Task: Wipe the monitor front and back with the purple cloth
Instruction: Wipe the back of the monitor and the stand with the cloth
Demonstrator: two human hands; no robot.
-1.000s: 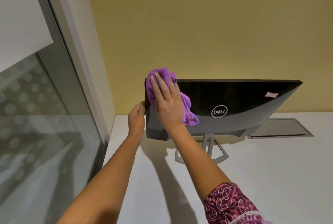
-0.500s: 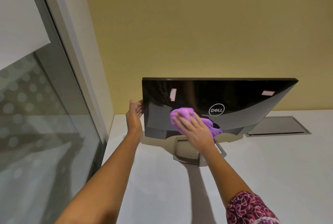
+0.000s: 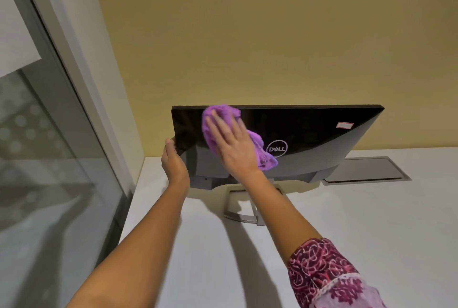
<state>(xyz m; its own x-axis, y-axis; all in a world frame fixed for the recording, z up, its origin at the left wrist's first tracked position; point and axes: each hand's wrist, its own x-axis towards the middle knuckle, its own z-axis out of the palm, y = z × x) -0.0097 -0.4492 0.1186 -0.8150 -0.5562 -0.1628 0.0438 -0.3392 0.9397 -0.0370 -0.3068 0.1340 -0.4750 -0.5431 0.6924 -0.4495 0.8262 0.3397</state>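
Purple cloth (image 3: 259,145) pressed under right hand (image 3: 233,146); left hand (image 3: 173,161) grips monitor (image 3: 309,129) edge.

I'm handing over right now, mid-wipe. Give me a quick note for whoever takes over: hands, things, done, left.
Right hand: flat, fingers straight, pressing the purple cloth on the back of the monitor, upper left, beside the Dell logo.
Left hand: grips the monitor at its left edge.
Monitor: upright on its stand on the white desk, back toward the camera.
Done: back wipe under way; coverage cannot be told.
Left: rest of the back toward the right; then the front, which faces away, unseen.
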